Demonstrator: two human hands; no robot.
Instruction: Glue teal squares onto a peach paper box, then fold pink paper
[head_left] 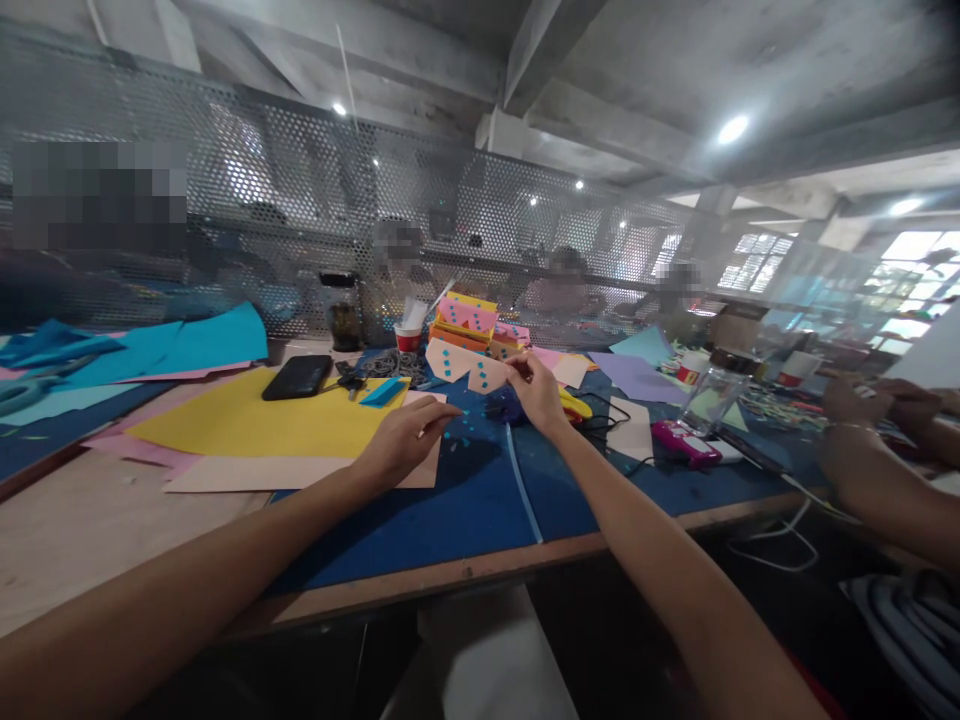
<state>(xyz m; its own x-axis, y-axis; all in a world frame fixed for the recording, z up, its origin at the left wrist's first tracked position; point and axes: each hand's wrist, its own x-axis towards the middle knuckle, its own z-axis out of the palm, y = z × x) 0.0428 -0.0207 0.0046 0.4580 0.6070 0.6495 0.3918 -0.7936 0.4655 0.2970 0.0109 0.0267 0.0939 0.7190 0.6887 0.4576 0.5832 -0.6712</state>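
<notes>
The right grip (537, 392) holds a dotted pink cutout (460, 358) above the blue mat (469, 510).

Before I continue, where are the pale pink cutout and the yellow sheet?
Pale pink cutout (466, 361), head view: strip between its blue-marked halves.
Yellow sheet (251, 422), head view: bare middle surface.

A: Left, on the surface (480, 510)?
B: Paper sheets (217, 425), a phone (298, 377) upon them.
A: Far, before the partition (300, 180)?
B: A cup (408, 341), right of a bottle (343, 315).
A: Centre?
B: A cut-out (459, 360), in the right hand (540, 395).
A: Right?
B: A jar (712, 395).
</notes>
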